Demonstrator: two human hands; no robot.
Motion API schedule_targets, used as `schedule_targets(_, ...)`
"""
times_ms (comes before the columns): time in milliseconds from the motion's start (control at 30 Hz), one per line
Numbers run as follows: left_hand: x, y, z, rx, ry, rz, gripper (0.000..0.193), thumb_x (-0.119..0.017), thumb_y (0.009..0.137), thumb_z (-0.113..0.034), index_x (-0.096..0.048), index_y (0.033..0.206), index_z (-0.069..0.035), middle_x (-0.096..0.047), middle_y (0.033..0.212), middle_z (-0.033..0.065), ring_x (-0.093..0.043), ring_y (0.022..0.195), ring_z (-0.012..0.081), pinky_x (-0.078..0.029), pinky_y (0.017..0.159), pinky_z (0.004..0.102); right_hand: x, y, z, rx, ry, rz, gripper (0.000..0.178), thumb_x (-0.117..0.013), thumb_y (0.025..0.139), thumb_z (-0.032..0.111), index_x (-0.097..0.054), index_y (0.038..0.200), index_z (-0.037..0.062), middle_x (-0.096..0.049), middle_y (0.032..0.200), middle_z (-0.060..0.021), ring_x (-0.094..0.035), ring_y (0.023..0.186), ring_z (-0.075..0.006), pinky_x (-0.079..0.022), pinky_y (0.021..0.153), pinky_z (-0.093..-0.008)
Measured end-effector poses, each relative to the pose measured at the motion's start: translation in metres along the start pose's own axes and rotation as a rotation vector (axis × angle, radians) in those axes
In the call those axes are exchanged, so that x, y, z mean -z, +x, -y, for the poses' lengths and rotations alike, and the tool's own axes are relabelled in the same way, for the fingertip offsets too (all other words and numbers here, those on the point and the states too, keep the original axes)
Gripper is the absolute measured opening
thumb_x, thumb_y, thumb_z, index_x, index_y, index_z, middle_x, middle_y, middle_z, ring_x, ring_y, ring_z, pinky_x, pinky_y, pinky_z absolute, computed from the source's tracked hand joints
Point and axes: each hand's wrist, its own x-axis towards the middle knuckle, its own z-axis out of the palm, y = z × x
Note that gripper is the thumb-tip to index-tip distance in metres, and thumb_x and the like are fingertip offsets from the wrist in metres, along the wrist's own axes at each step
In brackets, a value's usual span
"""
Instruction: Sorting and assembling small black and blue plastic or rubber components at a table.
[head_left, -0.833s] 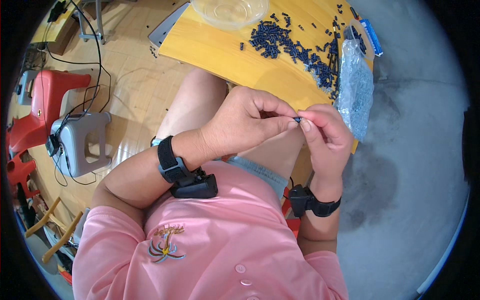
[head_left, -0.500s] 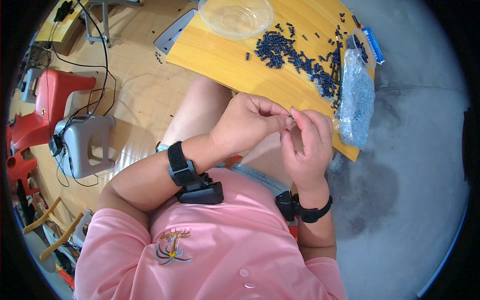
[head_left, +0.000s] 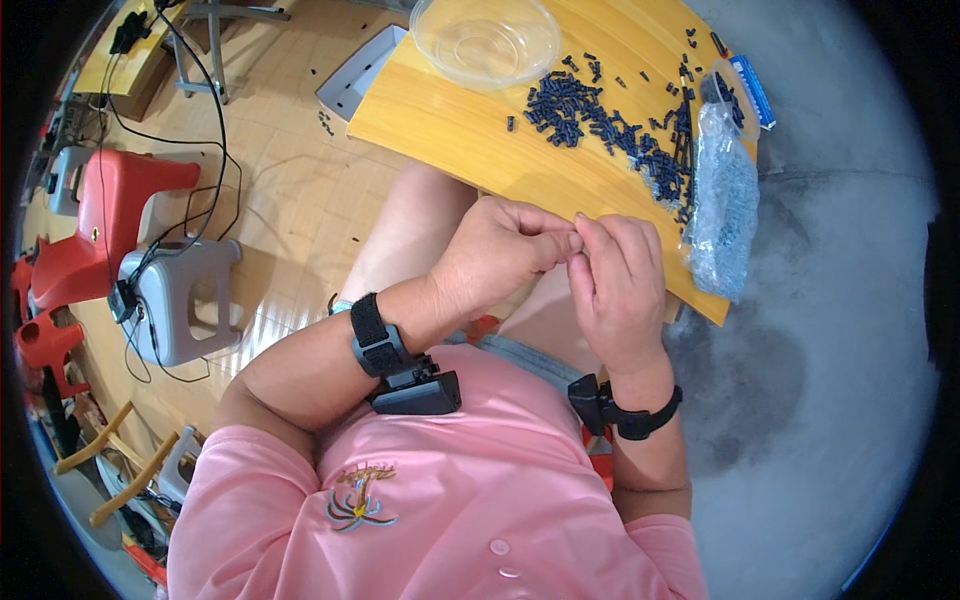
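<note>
Left hand and right hand meet fingertip to fingertip at the table edge; grey floor lies open at three o'clock. Whether they pinch anything is hidden, so I cannot tell. Dark pieces heap at twelve.

Plastic stools and black parts heaped on a table suggest a makeshift workroom.

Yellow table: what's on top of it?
The yellow table bears a clear bowl, small dark parts heaped and scattered and, at its right edge, a filled clear bag and a tub. Whatever lies beneath the bag or the heap's middle is covered.
</note>
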Motion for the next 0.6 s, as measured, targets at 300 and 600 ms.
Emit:
schedule_targets(300,0.026,-0.003,-0.005,0.005,-0.093,-0.088,0.017,-0.066,0.084,-0.010,-0.068,0.096,0.003,-0.067,0.087,0.0069,-0.059,0.077,0.0103,-0.047,0.069,0.0222,-0.015,0.030,0.008,0.041,0.043,0.105,0.028,-0.063,0.070,0.001,-0.058,0.097,-0.0041,-0.052,0.093,-0.0139,-0.051,0.086,-0.0309,-0.044,0.075,-0.0387)
schedule_targets(600,0.063,-0.001,-0.006,-0.067,-0.269,-0.116,0.018,-0.067,0.083,-0.009,-0.068,0.096,0.001,-0.067,0.085,0.0057,-0.059,0.074,0.0096,-0.048,0.068,0.0211,-0.043,0.054,0.019,-0.136,0.215,0.008,0.031,-0.067,0.069,0.002,-0.058,0.098,-0.0008,-0.054,0.091,-0.0143,-0.053,0.085,-0.0314,-0.044,0.074,-0.0394)
